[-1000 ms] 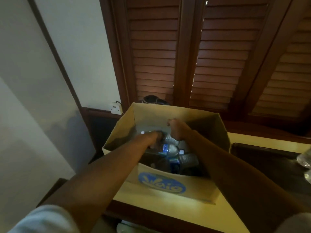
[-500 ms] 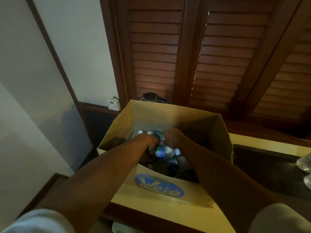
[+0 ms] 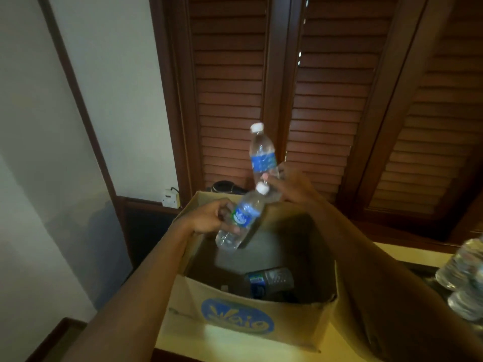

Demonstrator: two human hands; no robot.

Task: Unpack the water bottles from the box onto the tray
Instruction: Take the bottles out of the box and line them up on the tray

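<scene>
Head view: we record our left hand [image 3: 209, 218] with its grip closed on a tilted water bottle [image 3: 241, 218] above the open cardboard box [image 3: 261, 325]. Our right hand [image 3: 290, 189] grips an upright bottle [image 3: 262, 155] by its base. Another bottle [image 3: 269, 282] lies inside the box. More bottles [image 3: 462, 280] stand at right on the desk [image 3: 235, 343].

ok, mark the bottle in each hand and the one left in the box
Left-hand bottle [image 3: 244, 215]: head view, on its blue label.
Right-hand bottle [image 3: 262, 159]: head view, on its blue label.
Bottle in box [image 3: 271, 280]: head view, mid-body, lying on its side.
</scene>
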